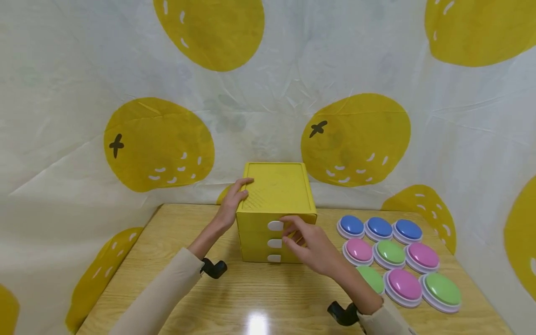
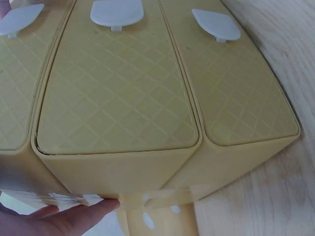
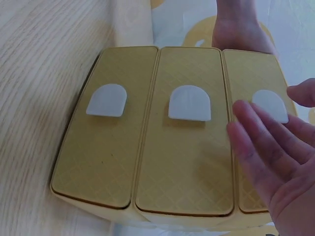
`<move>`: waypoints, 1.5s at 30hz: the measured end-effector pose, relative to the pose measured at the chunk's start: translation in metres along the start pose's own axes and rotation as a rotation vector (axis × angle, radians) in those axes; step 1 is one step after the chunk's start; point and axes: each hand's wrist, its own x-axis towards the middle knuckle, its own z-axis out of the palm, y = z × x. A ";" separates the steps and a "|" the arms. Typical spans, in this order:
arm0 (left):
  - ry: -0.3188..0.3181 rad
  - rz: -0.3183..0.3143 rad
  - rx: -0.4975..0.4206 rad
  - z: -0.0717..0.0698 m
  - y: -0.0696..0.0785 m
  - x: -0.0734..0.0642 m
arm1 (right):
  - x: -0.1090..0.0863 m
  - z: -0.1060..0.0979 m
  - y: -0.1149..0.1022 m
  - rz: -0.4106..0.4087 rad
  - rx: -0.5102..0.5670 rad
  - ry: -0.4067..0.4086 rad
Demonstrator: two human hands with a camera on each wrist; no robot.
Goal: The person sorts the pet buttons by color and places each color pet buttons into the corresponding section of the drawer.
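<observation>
A yellow chest of three small drawers (image 1: 278, 188) stands on the table with its front towards me. Each drawer front, such as the middle one (image 2: 118, 88), has a lattice pattern and a white rounded handle. All three drawers sit closed. My left hand (image 1: 229, 204) rests along the chest's left side and top edge, its fingers stretched out. In front of the top drawer, my right hand (image 1: 316, 244) has its fingertips right at the top handle (image 3: 269, 105). Its fingers are loosely bent and the thumb stands apart from the handle. The middle handle (image 3: 189, 103) is untouched.
To the right are several round push buttons in white bases, in rows: blue (image 1: 379, 227), pink (image 1: 404, 284) and green (image 1: 442, 288). A white curtain with yellow fruit prints (image 1: 259, 111) hangs behind the wooden table (image 1: 176, 242). Black wrist mounts (image 1: 344, 314) sit on both arms.
</observation>
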 end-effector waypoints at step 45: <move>-0.051 0.009 0.011 -0.004 -0.005 0.001 | -0.006 0.023 -0.020 -0.019 -0.086 0.291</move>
